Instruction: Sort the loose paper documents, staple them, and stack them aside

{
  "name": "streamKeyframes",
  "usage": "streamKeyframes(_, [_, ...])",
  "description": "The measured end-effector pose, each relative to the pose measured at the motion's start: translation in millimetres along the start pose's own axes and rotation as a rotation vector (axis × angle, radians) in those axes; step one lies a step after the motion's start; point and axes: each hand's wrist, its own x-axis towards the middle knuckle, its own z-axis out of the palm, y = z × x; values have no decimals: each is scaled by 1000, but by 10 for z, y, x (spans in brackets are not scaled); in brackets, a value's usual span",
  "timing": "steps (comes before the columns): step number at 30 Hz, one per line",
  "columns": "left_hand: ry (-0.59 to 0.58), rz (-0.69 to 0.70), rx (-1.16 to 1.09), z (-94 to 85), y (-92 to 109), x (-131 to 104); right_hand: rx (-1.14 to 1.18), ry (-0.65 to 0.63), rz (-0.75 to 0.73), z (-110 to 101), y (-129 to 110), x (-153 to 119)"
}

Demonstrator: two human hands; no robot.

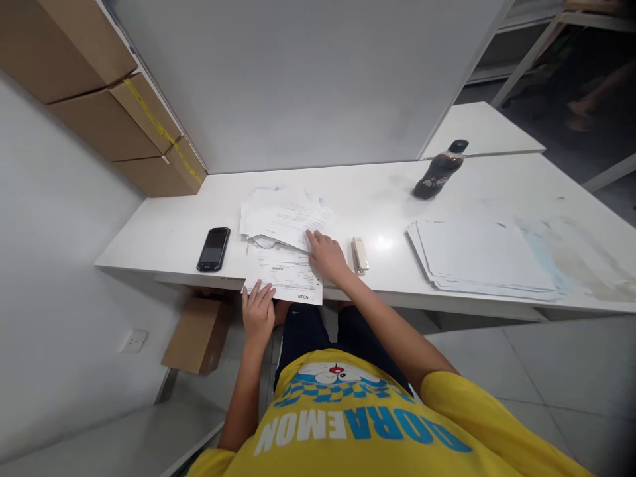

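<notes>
My left hand [259, 317] is at the near left corner of a printed sheet of paper [283, 278] that juts over the desk's front edge. Its fingers lie on top of the sheet; the thumb is hidden, apparently underneath. My right hand [328, 257] rests palm down with its fingers extended, touching the right side of the same sheet and the edge of a loose paper pile [293, 215] just beyond. The pile is uneven, with a raised, creased front edge. Right of my right hand lies a cream stapler [360, 255], apart from it.
A black phone [214, 249] lies left of the papers. On the right are a stack of white sheets [481, 255] and an upright dark cola bottle [440, 173]. Cardboard boxes [144, 126] stand at the back left, another box [196, 334] below the desk [163, 232]. A panel [308, 79] rises behind.
</notes>
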Motion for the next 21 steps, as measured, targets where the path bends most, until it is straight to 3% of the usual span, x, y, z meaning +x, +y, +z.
streamKeyframes(4, [142,-164,-29,129,3,-186,-15,25,-14,-48,24,-102])
streamKeyframes(7, [355,-465,-130,355,114,-228,32,46,11,-178,27,-202])
streamKeyframes(9, [402,-638,-328,512,218,-233,42,98,-5,-248,-13,-309])
streamKeyframes(11, [318,-677,-600,631,328,-245,21,111,-45,-271,-81,-456])
streamKeyframes(13, [168,-620,-828,697,428,-272,-7,68,-87,-238,-157,-625])
streamKeyframes(16, [19,-571,-1000,727,522,-313,-16,-5,-133,-113,-238,-851])
streamKeyframes(21, [74,-742,-1054,750,477,-256,34,-32,-201,79,-238,-1037])
